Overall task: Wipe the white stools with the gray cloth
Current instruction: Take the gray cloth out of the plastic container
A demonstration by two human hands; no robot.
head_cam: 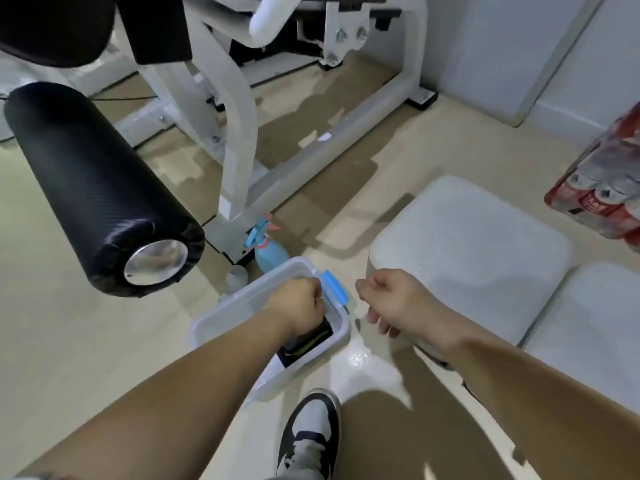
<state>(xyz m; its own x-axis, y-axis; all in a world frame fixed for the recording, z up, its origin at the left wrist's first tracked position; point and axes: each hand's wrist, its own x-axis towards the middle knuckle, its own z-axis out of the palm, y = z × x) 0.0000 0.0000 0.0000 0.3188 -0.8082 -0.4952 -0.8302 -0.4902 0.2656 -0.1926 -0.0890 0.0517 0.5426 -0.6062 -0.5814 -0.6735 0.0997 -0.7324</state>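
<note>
Room: gym floor point(52, 341).
Left hand point(299, 303): curled inside bin point(207, 327), grip hidden.
Right hand point(388, 299): loosely curled, empty, beside white stools point(478, 244).
Gray cloth point(313, 341): probably that dark fold under my fist.
Tip: pinch whole fold, lift out.

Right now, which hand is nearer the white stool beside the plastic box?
Right. The right hand hangs at the edge of the stool nearest the box; the left hand is farther off, over the plastic box itself.
</note>
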